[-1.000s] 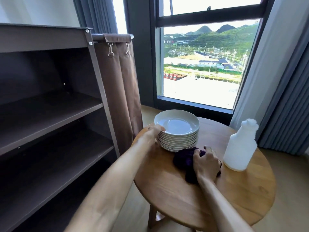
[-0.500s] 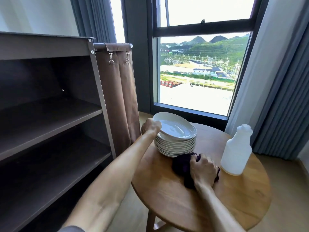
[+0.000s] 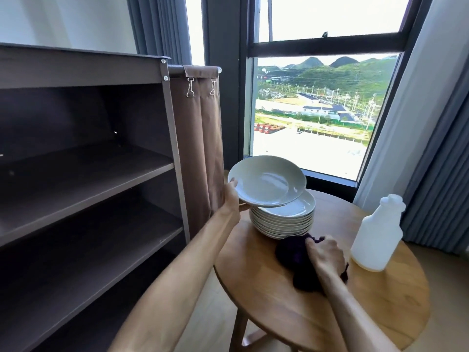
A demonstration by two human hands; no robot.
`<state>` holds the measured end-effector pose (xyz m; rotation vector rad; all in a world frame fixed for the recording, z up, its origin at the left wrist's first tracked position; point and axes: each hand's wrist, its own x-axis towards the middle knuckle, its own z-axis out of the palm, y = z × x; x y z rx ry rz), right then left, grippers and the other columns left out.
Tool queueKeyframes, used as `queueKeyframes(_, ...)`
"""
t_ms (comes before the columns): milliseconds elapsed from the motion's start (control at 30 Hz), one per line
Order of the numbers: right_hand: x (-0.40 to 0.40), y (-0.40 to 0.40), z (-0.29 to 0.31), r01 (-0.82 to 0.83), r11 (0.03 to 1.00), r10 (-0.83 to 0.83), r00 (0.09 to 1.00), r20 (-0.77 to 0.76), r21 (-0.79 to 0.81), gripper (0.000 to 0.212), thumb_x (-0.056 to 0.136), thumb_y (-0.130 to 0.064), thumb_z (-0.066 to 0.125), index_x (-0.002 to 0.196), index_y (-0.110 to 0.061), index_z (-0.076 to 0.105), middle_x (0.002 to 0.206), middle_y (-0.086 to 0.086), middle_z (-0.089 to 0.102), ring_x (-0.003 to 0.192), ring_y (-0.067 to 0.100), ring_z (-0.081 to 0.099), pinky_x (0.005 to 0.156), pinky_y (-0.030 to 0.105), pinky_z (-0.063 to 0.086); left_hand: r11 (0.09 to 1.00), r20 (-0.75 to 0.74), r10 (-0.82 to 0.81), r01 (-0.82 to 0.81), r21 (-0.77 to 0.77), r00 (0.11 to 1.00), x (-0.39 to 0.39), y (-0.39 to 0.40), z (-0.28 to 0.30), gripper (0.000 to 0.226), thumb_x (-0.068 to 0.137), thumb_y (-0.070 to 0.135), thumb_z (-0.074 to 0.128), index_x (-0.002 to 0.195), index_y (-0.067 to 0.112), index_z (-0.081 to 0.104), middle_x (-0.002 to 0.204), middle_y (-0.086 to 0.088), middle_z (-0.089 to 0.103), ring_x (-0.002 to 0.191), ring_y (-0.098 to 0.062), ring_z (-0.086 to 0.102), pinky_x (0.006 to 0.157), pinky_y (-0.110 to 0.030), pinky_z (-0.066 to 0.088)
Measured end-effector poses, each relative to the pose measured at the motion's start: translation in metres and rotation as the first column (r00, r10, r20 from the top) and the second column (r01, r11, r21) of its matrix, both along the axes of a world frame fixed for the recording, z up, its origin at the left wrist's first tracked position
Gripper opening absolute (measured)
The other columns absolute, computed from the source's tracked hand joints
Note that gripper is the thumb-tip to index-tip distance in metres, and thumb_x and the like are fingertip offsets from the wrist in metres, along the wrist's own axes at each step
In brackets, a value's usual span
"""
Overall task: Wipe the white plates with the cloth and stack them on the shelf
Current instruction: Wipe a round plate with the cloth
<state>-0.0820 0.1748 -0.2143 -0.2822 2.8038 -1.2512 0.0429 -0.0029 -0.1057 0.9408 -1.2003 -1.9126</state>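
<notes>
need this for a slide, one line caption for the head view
Left hand lifts the top white plate off the stack while the right hand grips the dark purple cloth.

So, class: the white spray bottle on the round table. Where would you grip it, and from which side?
Grip the white bottle round its narrow neck just under the cap, coming from the near right. It stands upright and tapers there, so fingers probably wrap it more easily than the wide body. The cloth and right hand crowd its left.

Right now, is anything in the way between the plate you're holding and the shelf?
Nothing visible. The left hand holds the top plate beside the shelf, whose front is open; its brown curtain hangs bunched to the side.
</notes>
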Motion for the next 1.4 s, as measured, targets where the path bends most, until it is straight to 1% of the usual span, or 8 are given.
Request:
queueKeyframes(167,0.017,0.001,0.028,0.187,0.956,-0.151,0.974,0.166,-0.226,0.026,0.087,-0.025,0.066,0.104,-0.008,0.078,0.108,0.022,0.073,0.102,0.042,0.067,0.092,0.041,0.051,0.997,-0.113,-0.035,0.043,0.068,0.993,0.049,0.009,-0.023,0.049,0.109,0.044,0.026,0.123,0.019,0.065,0.108,-0.012,0.072,0.099,-0.03,0.067,0.082,-0.043,0.058)
queueKeyframes(400,0.058,-0.003,0.088,0.439,0.671,-0.323,0.898,0.298,-0.597,0.031,0.097,-0.019,0.056,0.12,-0.003,0.069,0.123,0.019,0.069,0.113,0.037,0.064,0.093,0.033,0.049,0.995,-0.08,0.011,-0.003,0.104,0.997,0.105,0.01,-0.068,0.054,0.109,0.049,0.027,0.118,0.019,0.07,0.106,-0.014,0.077,0.105,-0.033,0.071,0.094,-0.052,0.058)
queueKeyframes(533,0.077,-0.012,0.124,0.336,0.582,-0.308,0.934,0.182,-0.74,0.026,0.094,-0.023,0.06,0.112,-0.007,0.07,0.11,0.012,0.071,0.099,0.026,0.066,0.076,0.02,0.041,0.995,-0.102,0.014,-0.003,0.104,0.995,0.122,0.014,-0.078,0.054,0.11,0.046,0.028,0.119,0.015,0.071,0.108,-0.015,0.077,0.107,-0.034,0.071,0.101,-0.053,0.055)
queueKeyframes(633,0.098,-0.026,0.15,0.104,0.61,-0.168,0.986,0.0,-0.785,0.023,0.093,-0.023,0.067,0.109,-0.006,0.07,0.099,0.004,0.068,0.088,0.016,0.061,0.068,0.016,0.043,0.995,-0.121,-0.035,0.046,0.086,0.992,0.126,0.024,-0.069,0.052,0.111,0.042,0.027,0.107,0.015,0.071,0.093,-0.009,0.079,0.09,-0.025,0.073,0.078,-0.036,0.06)
queueKeyframes(800,0.136,-0.061,0.148,-0.342,0.746,0.324,0.936,-0.136,-0.572,0.014,0.082,-0.035,0.077,0.09,-0.023,0.073,0.091,-0.005,0.069,0.087,0.012,0.063,0.089,0.038,0.056,0.982,-0.21,-0.114,0.142,0.124,0.971,0.121,0.035,-0.059,0.053,0.109,0.047,0.028,0.122,0.016,0.069,0.108,-0.012,0.078,0.101,-0.03,0.071,0.076,-0.035,0.059)
queueKeyframes(933,0.154,-0.067,0.12,-0.702,0.706,0.702,0.711,-0.042,-0.096,0.047,0.083,-0.029,0.075,0.129,-0.038,0.064,0.116,-0.006,0.062,0.101,0.017,0.056,0.09,0.027,0.042,0.984,-0.271,-0.084,0.123,0.13,0.959,0.12,0.03,-0.06,0.05,0.11,0.044,0.027,0.126,0.022,0.068,0.123,-0.015,0.072,0.116,-0.033,0.066,0.086,-0.041,0.057)
queueKeyframes(1133,0.163,-0.083,0.098,-0.604,0.78,0.56,0.791,-0.248,-0.166,0.039,0.075,-0.031,0.084,0.111,-0.028,0.072,0.103,-0.004,0.071,0.1,0.019,0.064,0.084,0.027,0.043,0.988,-0.253,-0.14,0.154,0.035,0.957,0.129,0.037,-0.067,0.044,0.111,0.04,0.031,0.132,0.019,0.064,0.123,-0.015,0.072,0.114,-0.028,0.07,0.085,-0.038,0.06)
queueKeyframes(1400,0.168,-0.076,0.113,-0.723,0.676,0.71,0.69,-0.138,-0.142,0.018,0.081,-0.026,0.08,0.099,-0.023,0.076,0.09,-0.003,0.071,0.081,0.009,0.066,0.072,0.02,0.053,0.998,-0.285,-0.067,0.068,-0.008,0.956,0.12,0.021,-0.052,0.072,0.094,0.068,0.048,0.136,0.012,0.063,0.129,-0.021,0.068,0.122,-0.037,0.065,0.101,-0.049,0.055)
